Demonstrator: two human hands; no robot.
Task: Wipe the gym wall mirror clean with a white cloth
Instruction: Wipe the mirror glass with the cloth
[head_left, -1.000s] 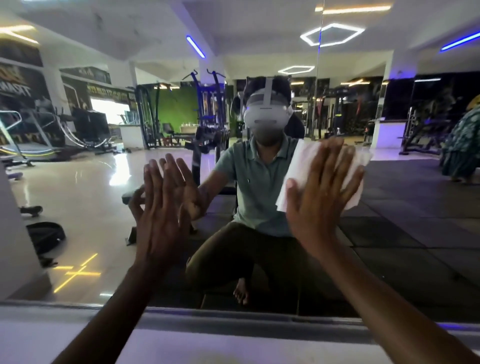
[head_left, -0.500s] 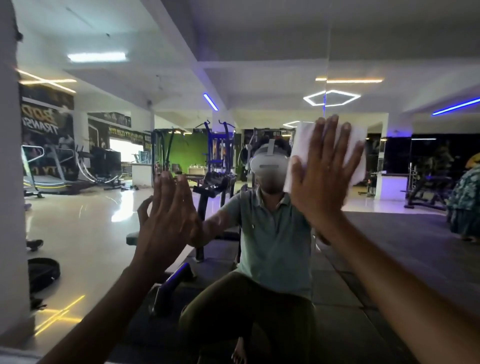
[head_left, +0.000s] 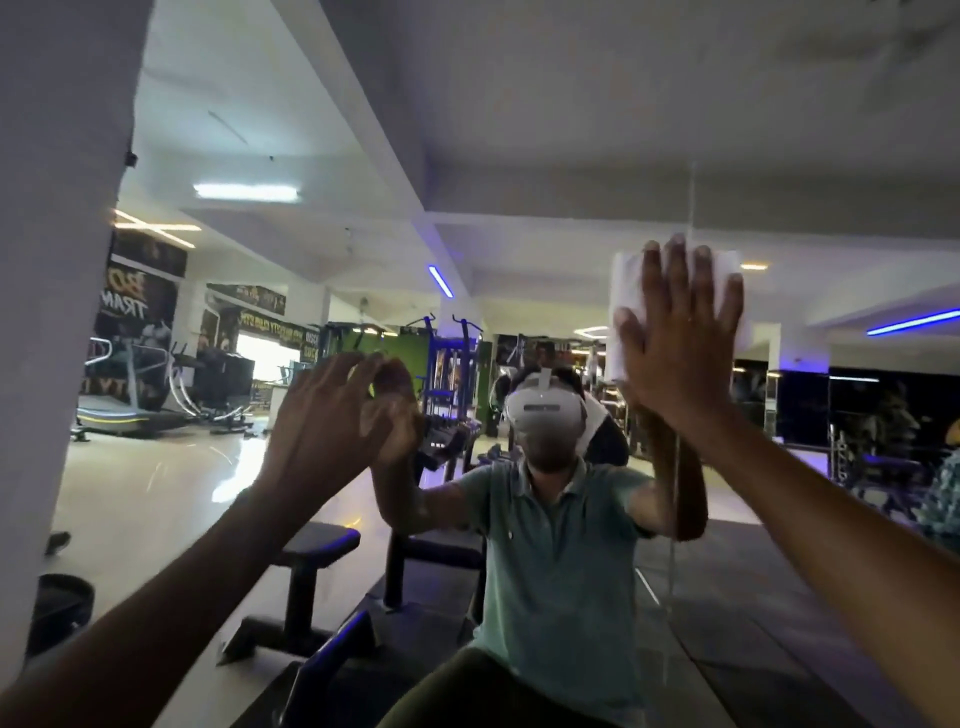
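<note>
The wall mirror (head_left: 545, 182) fills almost the whole view and reflects the gym and a seated person in a green shirt. My right hand (head_left: 680, 343) lies flat with spread fingers, pressing the white cloth (head_left: 621, 306) against the glass at the upper right. The cloth shows around my fingers and palm; its middle is hidden. My left hand (head_left: 322, 421) rests against the mirror at centre left, fingers apart and slightly curled, holding nothing.
A white wall or pillar (head_left: 57, 260) borders the mirror on the left. A vertical seam (head_left: 691, 208) between mirror panels runs down behind my right hand. Benches and gym machines appear only as reflections.
My right hand has slid the cloth upward on the glass, and my view has tilted up with it. My left hand stays on the mirror, fingers now a little more curled.
</note>
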